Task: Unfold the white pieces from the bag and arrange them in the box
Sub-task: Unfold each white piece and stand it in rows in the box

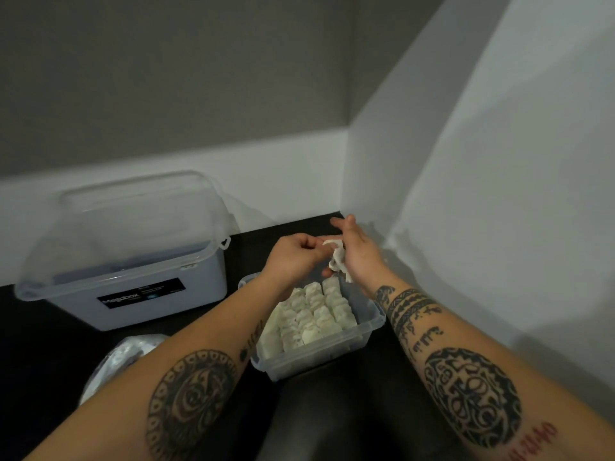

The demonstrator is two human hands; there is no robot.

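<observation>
Nearest, at the lower left, the bag lies on the dark top, half hidden under the left forearm and within easy reach for the next pick. Just beyond it the box stands between the forearms, so each finished item has only a short drop. Rows of white pieces already fill most of it, packed side by side; the far right corner looks like the space left.

Over that far end both hands work one piece, held in the air and not yet in the box. The left hand pinches its upper edge with curled fingers, probably to peel a fold open. The right hand backs the piece from the other side: its upper fingers stick out straight, while a lower finger seems to curl under the piece to steady it.

Farther left, well apart, a bin sits against the wall with its clear lid raised.
</observation>
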